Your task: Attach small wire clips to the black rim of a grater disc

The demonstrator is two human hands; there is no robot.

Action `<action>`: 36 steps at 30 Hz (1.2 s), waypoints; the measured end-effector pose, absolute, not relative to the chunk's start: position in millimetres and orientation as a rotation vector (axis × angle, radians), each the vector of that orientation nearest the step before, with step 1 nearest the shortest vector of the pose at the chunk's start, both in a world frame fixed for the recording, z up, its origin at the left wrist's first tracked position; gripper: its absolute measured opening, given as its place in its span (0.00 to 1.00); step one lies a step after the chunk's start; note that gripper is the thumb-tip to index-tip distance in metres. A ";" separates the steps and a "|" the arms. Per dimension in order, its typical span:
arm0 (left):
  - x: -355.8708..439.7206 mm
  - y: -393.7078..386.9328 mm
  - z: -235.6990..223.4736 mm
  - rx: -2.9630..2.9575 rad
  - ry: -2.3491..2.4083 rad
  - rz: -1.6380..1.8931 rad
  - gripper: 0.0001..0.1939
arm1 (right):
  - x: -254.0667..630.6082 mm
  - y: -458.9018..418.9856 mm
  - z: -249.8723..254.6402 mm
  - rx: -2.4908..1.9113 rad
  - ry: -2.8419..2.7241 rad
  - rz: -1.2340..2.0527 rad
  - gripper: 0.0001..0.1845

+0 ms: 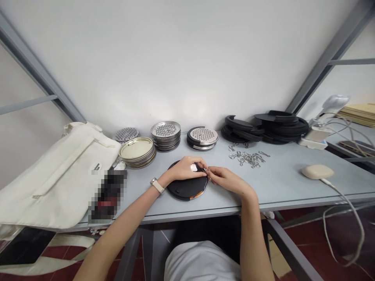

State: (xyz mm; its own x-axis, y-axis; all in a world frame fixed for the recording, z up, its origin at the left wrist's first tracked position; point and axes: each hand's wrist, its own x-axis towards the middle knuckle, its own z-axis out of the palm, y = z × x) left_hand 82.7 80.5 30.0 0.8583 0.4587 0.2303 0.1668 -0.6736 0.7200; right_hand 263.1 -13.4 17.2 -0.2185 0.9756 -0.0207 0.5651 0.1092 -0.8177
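A round black disc [184, 190] with a shiny strip along its lower right edge lies near the front of the table. My left hand [185, 168] lies across its upper part, thumb and fingers curled together at the right rim. Beneath those fingers shows a small white patch [193, 168] that I cannot identify. My right hand [225, 178] meets it there, its fingers pinched on a small metal clip [204, 169]; the fingertips partly hide it. To the right, behind that hand, a loose heap of similar metal clips [249, 158] is spread on the table.
Along the wall stand gold-coloured lids [137, 150], perforated metal discs [166, 134], a black-edged grater disc [204, 136] and piled black rings [281, 127]. A cream bag [67, 175] lies left; a beige corded device [317, 171] sits right. The table's front edge [278, 205] runs close to my body.
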 end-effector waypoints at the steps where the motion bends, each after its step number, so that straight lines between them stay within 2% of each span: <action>1: 82.7 80.6 29.9 2.296 0.447 0.516 0.10 | 263.3 -13.2 16.7 -1.501 -1.850 0.976 0.19; 12: 81.9 80.7 29.6 2.303 0.407 0.540 0.09 | 262.8 -13.6 18.0 -1.510 -1.884 0.938 0.19; 24: 82.3 80.6 29.6 2.283 0.401 0.531 0.09 | 268.6 -12.5 10.2 -1.476 -1.920 0.931 0.14; 36: 82.0 82.0 28.3 2.284 0.397 0.533 0.09 | 264.5 -14.5 16.5 -1.508 -1.909 0.922 0.18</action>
State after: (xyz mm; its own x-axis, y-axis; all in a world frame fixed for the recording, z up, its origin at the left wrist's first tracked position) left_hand 82.0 82.0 28.3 0.8655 0.4311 0.2550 0.1217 -0.6749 0.7278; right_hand 264.5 -14.5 16.5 -0.2334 0.9724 -0.0042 0.6078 0.1425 -0.7812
